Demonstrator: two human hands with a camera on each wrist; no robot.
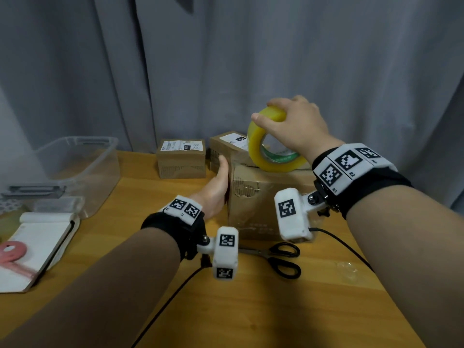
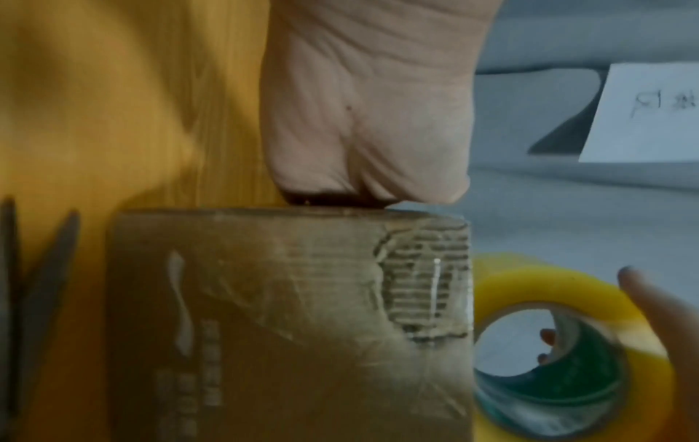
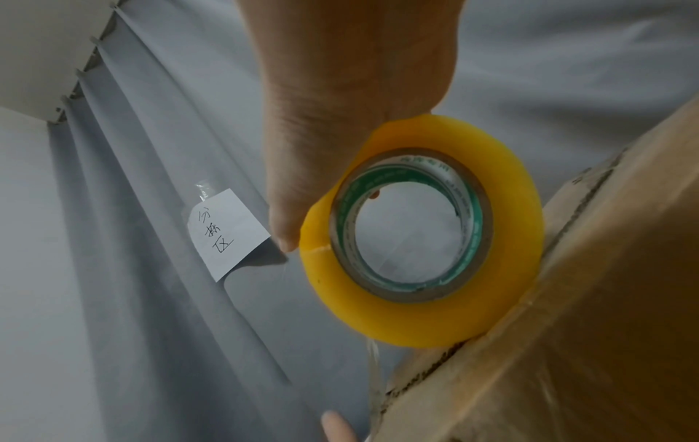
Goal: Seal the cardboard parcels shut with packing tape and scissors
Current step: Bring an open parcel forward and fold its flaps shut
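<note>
Right hand (image 1: 296, 124) grips tape roll (image 1: 270, 144) at center frame, roll's lower edge touching top of parcel (image 1: 253, 202). Left hand (image 1: 218, 187), fingers straight, presses parcel's left side. Scissors (image 1: 281, 257) lie below on surface (image 1: 251, 310).

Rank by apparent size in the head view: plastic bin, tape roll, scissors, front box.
1. Plastic bin
2. Front box, partly hidden by the wrist cameras
3. Tape roll and scissors look alike; the scissors' blades are partly hidden, so unranked.
</note>
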